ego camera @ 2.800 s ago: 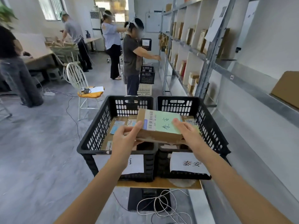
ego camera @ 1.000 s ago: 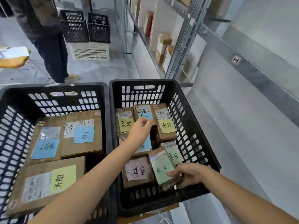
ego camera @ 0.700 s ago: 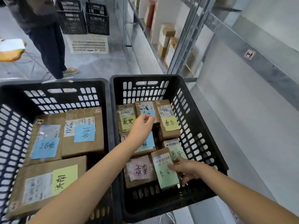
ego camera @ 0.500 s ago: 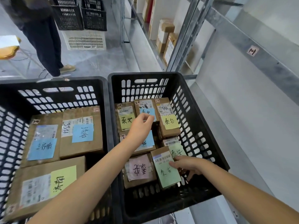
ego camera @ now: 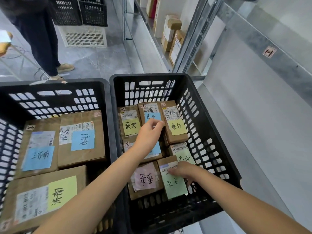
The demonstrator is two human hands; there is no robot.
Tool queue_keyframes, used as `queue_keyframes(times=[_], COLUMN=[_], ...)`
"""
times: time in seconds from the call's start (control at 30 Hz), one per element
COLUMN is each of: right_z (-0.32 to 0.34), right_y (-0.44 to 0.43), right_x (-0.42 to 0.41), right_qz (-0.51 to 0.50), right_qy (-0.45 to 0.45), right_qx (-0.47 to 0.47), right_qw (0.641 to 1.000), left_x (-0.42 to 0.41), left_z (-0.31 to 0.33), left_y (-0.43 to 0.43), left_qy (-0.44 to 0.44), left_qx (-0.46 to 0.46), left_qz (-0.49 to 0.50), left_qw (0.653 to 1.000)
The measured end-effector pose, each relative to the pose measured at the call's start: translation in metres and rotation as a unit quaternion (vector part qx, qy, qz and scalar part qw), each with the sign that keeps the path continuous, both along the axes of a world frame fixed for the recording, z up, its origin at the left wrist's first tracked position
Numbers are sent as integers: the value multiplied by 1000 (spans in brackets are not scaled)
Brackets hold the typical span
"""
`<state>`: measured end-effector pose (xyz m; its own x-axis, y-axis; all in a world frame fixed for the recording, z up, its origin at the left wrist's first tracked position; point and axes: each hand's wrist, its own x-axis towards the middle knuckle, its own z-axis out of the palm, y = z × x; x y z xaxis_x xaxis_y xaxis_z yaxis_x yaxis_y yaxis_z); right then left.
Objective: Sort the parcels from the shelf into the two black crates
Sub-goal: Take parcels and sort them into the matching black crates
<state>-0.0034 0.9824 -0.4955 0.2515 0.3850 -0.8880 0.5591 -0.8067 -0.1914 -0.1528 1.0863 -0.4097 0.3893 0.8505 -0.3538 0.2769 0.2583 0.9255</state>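
The right black slotted plastic crate [ego camera: 152,76] holds a layer of small brown cardboard parcels, and both hands are inside it. The right hand [ego camera: 184,170] is at the crate's near right corner, on the brown cardboard parcel with a green note [ego camera: 174,184]. The thumb lies across the barcode label at the parcel's far end, and the fingers [ego camera: 189,182] curl down its right edge next to the crate wall, so this hand is gripping the parcel. The parcel lies label up, tilted slightly, just beside a parcel with a pink note [ego camera: 145,179] on its left. The left hand [ego camera: 149,132] reaches towards the crate's far wall. Its fingers [ego camera: 158,123] are bent over the near end of the brown cardboard parcel with a blue note [ego camera: 150,114], and appear to clasp that end. This parcel sits in the middle of the back row, between two parcels with yellow notes [ego camera: 130,126]. The left black slotted plastic crate [ego camera: 50,83] touches the right crate's left wall and holds three larger brown boxes.
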Motion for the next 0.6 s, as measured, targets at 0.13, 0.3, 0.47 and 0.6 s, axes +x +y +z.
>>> queue_keyframes(times=[0.13,0.3,0.47,0.6], right_z=[-10,-12,-2,26], right_y=[-3,-1,-1,7], right_x=[-3,4,15,14], right_qz=[79,141,130,122], right_qy=[-116,-148,-141,-177], right_qx=[39,42,72,180], right_qw=[989,978,979,960], left_x=[-2,0,4,3], left_z=[0,-2,-3,-5], left_y=[4,-1,-8,-15], left_qy=[5,20,68,113], left_qx=[0,20,55,117], left_qz=[8,-14,-77,-119], left_qw=[1000,999,993,979])
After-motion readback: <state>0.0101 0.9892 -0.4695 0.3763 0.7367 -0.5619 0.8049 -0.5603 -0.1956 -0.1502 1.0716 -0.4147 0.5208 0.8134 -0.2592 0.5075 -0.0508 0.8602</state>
